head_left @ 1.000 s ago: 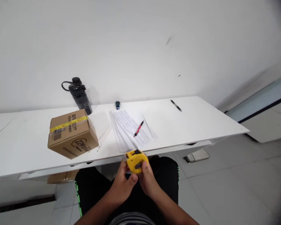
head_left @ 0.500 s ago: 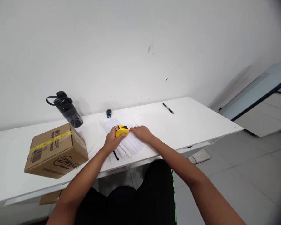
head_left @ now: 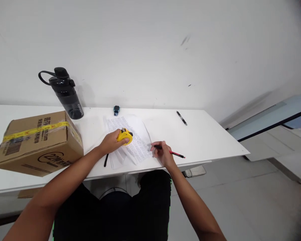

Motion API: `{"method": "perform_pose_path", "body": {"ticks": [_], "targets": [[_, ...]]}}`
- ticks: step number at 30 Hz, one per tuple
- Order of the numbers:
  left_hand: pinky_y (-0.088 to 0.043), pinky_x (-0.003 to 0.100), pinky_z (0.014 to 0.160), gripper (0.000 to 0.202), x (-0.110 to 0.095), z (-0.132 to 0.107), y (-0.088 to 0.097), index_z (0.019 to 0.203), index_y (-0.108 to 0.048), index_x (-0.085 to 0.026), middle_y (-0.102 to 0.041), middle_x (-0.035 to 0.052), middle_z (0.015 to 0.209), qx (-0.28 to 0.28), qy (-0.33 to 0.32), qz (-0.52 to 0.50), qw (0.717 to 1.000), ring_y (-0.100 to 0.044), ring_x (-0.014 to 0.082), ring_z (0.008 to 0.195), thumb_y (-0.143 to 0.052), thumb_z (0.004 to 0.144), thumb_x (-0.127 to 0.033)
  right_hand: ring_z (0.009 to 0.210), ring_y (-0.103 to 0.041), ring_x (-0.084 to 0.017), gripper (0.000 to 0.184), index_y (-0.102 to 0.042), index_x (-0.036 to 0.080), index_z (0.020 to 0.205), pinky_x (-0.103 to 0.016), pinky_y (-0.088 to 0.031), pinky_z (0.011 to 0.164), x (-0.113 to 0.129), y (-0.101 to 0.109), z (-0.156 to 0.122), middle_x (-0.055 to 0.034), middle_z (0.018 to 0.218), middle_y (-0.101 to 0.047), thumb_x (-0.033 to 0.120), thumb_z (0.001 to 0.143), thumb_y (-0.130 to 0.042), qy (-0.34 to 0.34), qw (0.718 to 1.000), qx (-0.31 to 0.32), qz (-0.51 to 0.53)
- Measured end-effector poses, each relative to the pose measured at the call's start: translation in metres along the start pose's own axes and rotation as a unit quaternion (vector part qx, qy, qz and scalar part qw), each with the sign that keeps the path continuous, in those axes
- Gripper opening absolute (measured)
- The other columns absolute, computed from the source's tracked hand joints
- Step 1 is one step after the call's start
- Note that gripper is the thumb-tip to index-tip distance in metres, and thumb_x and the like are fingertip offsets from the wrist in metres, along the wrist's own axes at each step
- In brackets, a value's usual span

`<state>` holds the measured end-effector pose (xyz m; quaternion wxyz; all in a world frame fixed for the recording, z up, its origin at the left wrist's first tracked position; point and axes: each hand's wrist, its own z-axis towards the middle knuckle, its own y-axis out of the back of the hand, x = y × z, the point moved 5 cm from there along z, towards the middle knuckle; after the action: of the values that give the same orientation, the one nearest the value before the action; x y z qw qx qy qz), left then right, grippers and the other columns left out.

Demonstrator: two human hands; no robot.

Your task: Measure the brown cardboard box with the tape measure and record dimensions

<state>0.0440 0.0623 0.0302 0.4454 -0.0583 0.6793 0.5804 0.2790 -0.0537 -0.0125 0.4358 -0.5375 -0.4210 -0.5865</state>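
Observation:
A yellow tape measure (head_left: pixel 124 136) is gripped in my left hand (head_left: pixel 112 141), over the written sheets of paper (head_left: pixel 137 145). My right hand (head_left: pixel 164 154), at the right edge of the sheets, has its fingers closed around a red and black pen (head_left: pixel 177 154). The pen lies across the hand, its red end sticking out to the right. A thin black strip (head_left: pixel 106 160) lies by the sheets' lower left edge, under my left forearm.
A taped cardboard box (head_left: pixel 40 142) stands on the white table (head_left: pixel 190 140) at the left. Behind it is a dark water bottle (head_left: pixel 67 95). A small watch (head_left: pixel 116 110) lies near the wall, and a second pen (head_left: pixel 181 117) is farther right.
My right hand has moved right and toward me, away from the tape measure, and the pen now shows fully in it. My left hand still holds the tape measure. The view has shifted.

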Motion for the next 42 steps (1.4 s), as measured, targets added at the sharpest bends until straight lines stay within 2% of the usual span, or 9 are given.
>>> {"method": "perform_pose_path", "body": {"ticks": [2, 4, 6, 10, 23, 35, 39, 42], "targets": [[-0.033, 0.027, 0.056, 0.043, 0.002, 0.001, 0.002, 0.078, -0.043, -0.023, -0.056, -0.0021, 0.072, -0.023, 0.013, 0.002, 1.000, -0.053, 0.0169, 0.064, -0.051, 0.077, -0.065, 0.045, -0.041, -0.012, 0.053, -0.064, 0.019, 0.071, -0.027, -0.033, 0.049, -0.002, 0.002, 0.001, 0.0012, 0.052, -0.052, 0.063, 0.088, -0.041, -0.022, 0.999, -0.004, -0.025], [-0.033, 0.028, 0.056, 0.043, 0.001, 0.002, 0.002, 0.076, -0.042, -0.023, -0.054, -0.0028, 0.070, -0.039, 0.021, 0.008, 0.999, -0.052, 0.0163, 0.063, -0.052, 0.076, -0.065, 0.049, -0.044, -0.013, 0.042, -0.064, 0.019, 0.069, -0.026, -0.034, 0.051, 0.000, 0.002, 0.000, 0.0032, 0.049, -0.047, 0.055, 0.087, -0.050, -0.021, 0.997, 0.003, -0.079], [-0.032, 0.027, 0.055, 0.043, -0.001, 0.001, 0.002, 0.074, -0.041, -0.023, -0.053, -0.0033, 0.067, -0.048, 0.024, 0.014, 0.998, -0.050, 0.0155, 0.061, -0.052, 0.076, -0.065, 0.053, -0.046, -0.013, 0.035, -0.063, 0.020, 0.072, -0.026, -0.035, 0.054, 0.004, -0.002, -0.002, 0.0033, 0.053, -0.049, 0.049, 0.086, -0.053, -0.003, 0.991, 0.022, -0.135], [-0.032, 0.027, 0.054, 0.044, -0.002, -0.001, 0.002, 0.072, -0.039, -0.023, -0.050, -0.0041, 0.065, -0.053, 0.019, 0.017, 0.998, -0.049, 0.0142, 0.059, -0.053, 0.076, -0.065, 0.057, -0.044, -0.014, 0.041, -0.056, 0.019, 0.056, -0.027, -0.033, 0.056, 0.008, -0.006, -0.006, 0.0021, 0.052, -0.046, 0.046, 0.086, -0.052, 0.014, 0.973, 0.019, -0.228], [-0.030, 0.027, 0.053, 0.047, -0.004, -0.004, 0.001, 0.072, -0.038, -0.022, -0.047, -0.0044, 0.064, -0.047, -0.004, 0.017, 0.999, -0.047, 0.0135, 0.057, -0.052, 0.075, -0.067, 0.052, -0.032, -0.011, 0.043, -0.039, 0.021, 0.048, -0.027, -0.027, 0.052, 0.009, -0.013, -0.007, 0.0045, 0.049, -0.031, 0.044, 0.081, -0.054, -0.004, 0.970, 0.042, -0.239], [-0.030, 0.027, 0.054, 0.047, -0.004, -0.004, 0.002, 0.072, -0.038, -0.023, -0.049, -0.0038, 0.065, -0.046, 0.002, 0.024, 0.999, -0.048, 0.0144, 0.057, -0.051, 0.076, -0.067, 0.055, -0.043, -0.014, 0.041, -0.058, 0.019, 0.055, -0.027, -0.035, 0.056, 0.007, -0.007, -0.007, 0.0022, 0.051, -0.046, 0.046, 0.085, -0.053, -0.002, 0.975, 0.026, -0.221], [-0.029, 0.027, 0.054, 0.047, 0.000, -0.001, 0.007, 0.072, -0.037, -0.023, -0.051, -0.0034, 0.065, -0.062, 0.009, 0.044, 0.997, -0.049, 0.0149, 0.058, -0.050, 0.076, -0.067, 0.065, -0.053, -0.016, 0.032, -0.066, 0.019, 0.074, -0.028, -0.042, 0.062, 0.010, -0.007, -0.005, -0.0009, 0.065, -0.059, 0.046, 0.086, -0.054, 0.037, 0.978, -0.008, -0.205], [-0.029, 0.028, 0.054, 0.046, 0.006, 0.001, 0.013, 0.072, -0.038, -0.023, -0.052, -0.0027, 0.066, -0.094, 0.043, 0.054, 0.993, -0.050, 0.0155, 0.059, -0.050, 0.076, -0.067, 0.066, -0.056, -0.016, 0.031, -0.065, 0.021, 0.096, -0.028, -0.046, 0.061, 0.009, -0.014, -0.001, -0.0011, 0.073, -0.061, 0.048, 0.086, -0.054, 0.047, 0.986, -0.072, -0.145]]}}
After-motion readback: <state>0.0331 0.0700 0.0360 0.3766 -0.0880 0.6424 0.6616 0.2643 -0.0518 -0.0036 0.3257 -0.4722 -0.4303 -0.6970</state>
